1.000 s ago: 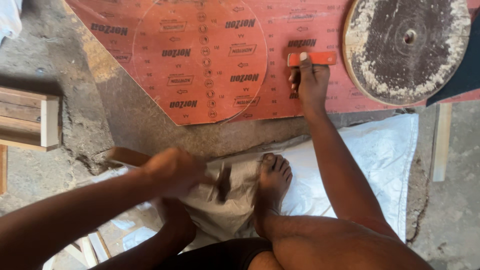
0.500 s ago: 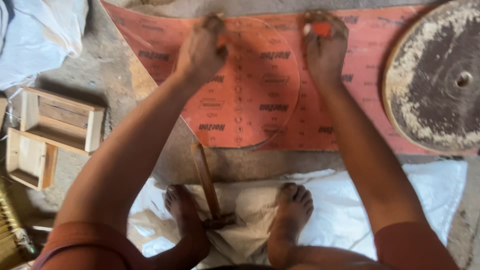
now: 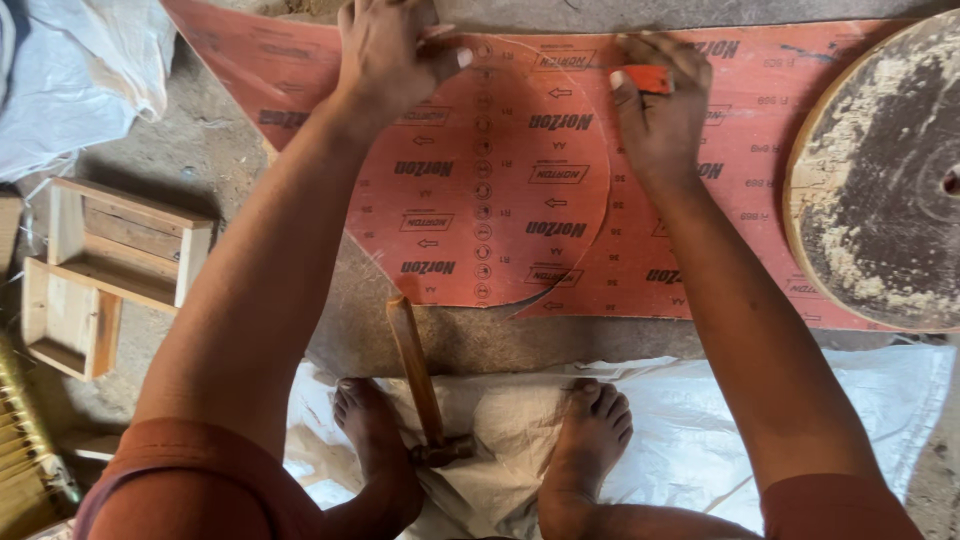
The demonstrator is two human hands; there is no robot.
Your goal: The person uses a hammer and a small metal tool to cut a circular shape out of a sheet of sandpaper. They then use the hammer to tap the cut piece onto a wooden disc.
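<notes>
A large red-orange abrasive sheet (image 3: 740, 150) lies on the concrete floor, with a round disc (image 3: 480, 170) partly cut out of it. My left hand (image 3: 390, 55) presses down on the top of that disc, fingers closed over its edge. My right hand (image 3: 655, 95) grips a small orange-handled cutter (image 3: 645, 78) at the disc's upper right rim. A hammer with a wooden handle (image 3: 418, 375) lies between my bare feet on a white sack (image 3: 700, 420).
A round wooden wheel (image 3: 880, 190) coated with dark grit rests on the sheet at the right. Small wooden box frames (image 3: 105, 270) lie on the floor at the left. White plastic sacking (image 3: 70, 80) is bunched at the upper left.
My left hand let go of the hammer, now lying between my feet, and reached forward onto the disc. The view shifted, bringing the wooden frames in at left.
</notes>
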